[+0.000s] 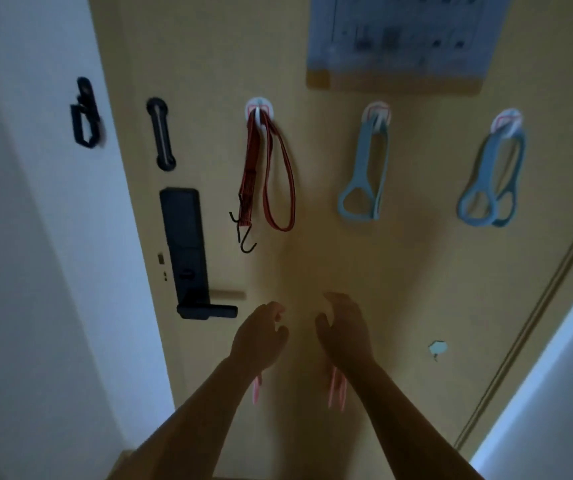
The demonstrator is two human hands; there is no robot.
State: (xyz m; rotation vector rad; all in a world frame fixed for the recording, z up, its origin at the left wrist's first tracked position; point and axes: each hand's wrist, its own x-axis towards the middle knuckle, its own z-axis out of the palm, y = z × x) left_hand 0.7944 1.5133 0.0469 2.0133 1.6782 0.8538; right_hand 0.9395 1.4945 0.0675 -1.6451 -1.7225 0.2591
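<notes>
Far left, on the white wall (18, 202), a black latch (85, 112), blurred. On the yellow door (208, 46), a black lock (188, 251), then a red hook cord (267, 174) hanging from a peg. Near, left hand (260, 336) with fingers curled, thumb closed toward them, seemingly pinching a pink strip (256, 389); grip itself hidden by the back of the hand, strip dangling under the wrist. Right hand (343, 327) half curled, thumb apart; impossible to tell whether holding the pink pair (337, 393) below it. Farther right, two blue-grey loops (364, 168), hard to identify. Printed sheet (406, 32) cut off at top, unreadable.
</notes>
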